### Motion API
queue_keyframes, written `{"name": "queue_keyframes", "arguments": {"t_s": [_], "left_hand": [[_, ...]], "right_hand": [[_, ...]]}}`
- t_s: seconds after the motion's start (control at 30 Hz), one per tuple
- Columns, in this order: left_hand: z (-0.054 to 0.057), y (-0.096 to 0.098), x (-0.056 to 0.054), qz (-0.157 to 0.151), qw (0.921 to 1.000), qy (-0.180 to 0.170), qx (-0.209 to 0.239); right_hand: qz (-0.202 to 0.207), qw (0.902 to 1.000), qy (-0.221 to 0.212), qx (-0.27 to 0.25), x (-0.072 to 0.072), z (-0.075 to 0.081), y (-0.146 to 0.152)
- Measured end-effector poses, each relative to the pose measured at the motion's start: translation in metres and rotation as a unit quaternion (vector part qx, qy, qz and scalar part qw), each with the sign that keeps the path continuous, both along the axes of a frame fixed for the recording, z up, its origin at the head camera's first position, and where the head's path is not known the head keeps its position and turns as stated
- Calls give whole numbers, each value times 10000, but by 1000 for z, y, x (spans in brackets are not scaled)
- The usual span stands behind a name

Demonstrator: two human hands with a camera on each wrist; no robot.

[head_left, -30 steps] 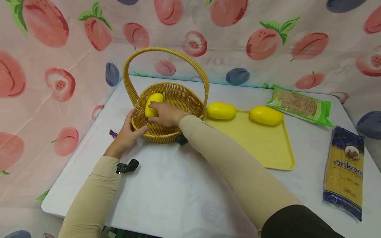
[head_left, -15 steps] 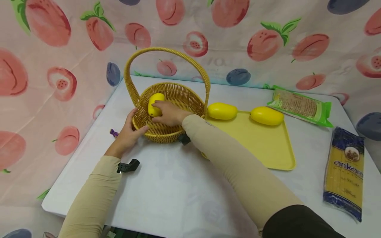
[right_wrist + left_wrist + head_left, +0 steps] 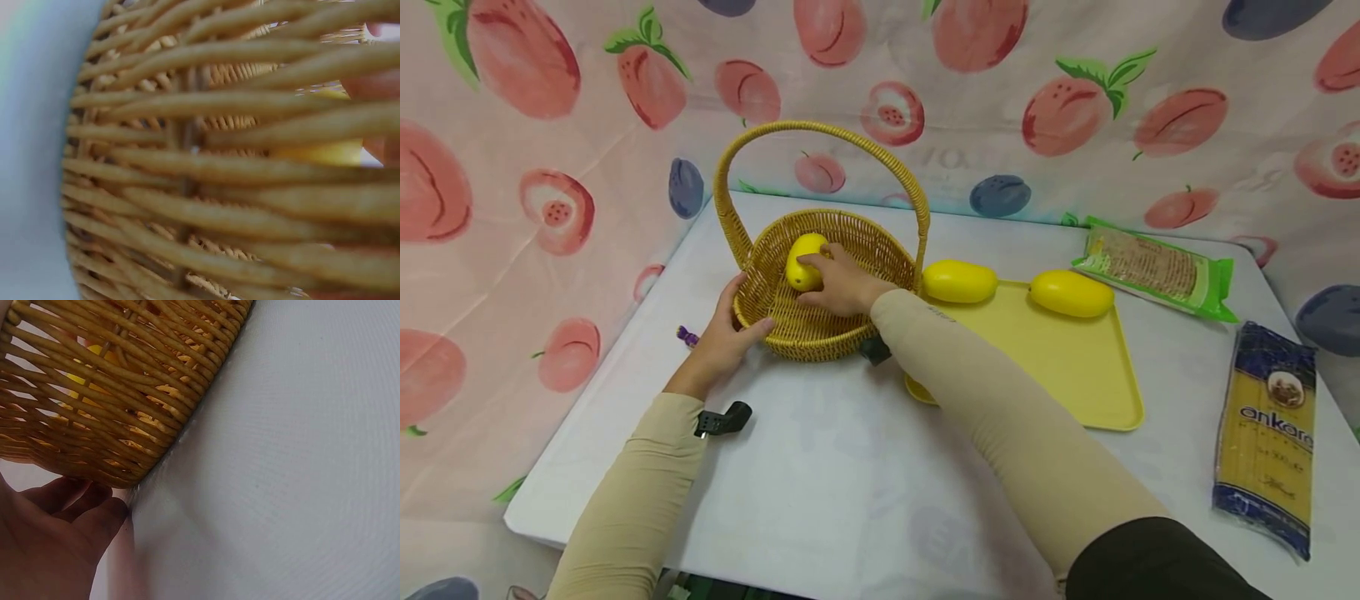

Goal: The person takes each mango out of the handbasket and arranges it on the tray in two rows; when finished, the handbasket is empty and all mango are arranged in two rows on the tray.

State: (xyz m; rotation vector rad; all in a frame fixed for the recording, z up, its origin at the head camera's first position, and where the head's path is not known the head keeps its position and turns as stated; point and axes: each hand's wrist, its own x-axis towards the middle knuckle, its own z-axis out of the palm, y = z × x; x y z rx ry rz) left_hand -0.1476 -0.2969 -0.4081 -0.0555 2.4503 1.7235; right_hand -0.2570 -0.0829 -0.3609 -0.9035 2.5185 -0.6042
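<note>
Yellow fruit [image 3: 802,267] lies within a wicker basket [image 3: 816,345] on a white table [image 3: 820,475], the thumb and fingers of the right hand [image 3: 844,285] clamped on it. The left hand [image 3: 718,335] holds the basket's left side, thumb spread apart from the fingers. To the basket's right, a second fruit [image 3: 959,282] and a third fruit [image 3: 1071,293] rest at a yellow tray's [image 3: 1067,367] far edge, with a green packet [image 3: 1157,268] and a pasta packet [image 3: 1262,442] farther right
</note>
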Motion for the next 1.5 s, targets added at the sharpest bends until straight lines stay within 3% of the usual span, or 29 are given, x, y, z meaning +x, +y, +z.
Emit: {"name": "queue_keyframes", "arguments": {"t_s": [0.2,0.37,0.6,1.0,1.27,1.5], "left_hand": [[1,1,0,16,10000,32,-8],[0,1,0,23,10000,48,0],[-3,-1,0,36,10000,51,55],[0,0,1,21,10000,73,-8],[1,1,1,37,10000,83,-11],[1,0,0,42,10000,-5,-26]], "right_hand": [[236,9989,389,-134,-3,-1,2],[-58,9984,492,-270,-4,-2,6],[-415,9982,372,-222,-5,-5,13],[-826,9942,118,-685,-14,-11,19],[-515,9978,175,-391,-17,-12,21],[-493,9971,108,-562,-17,-13,21]]}}
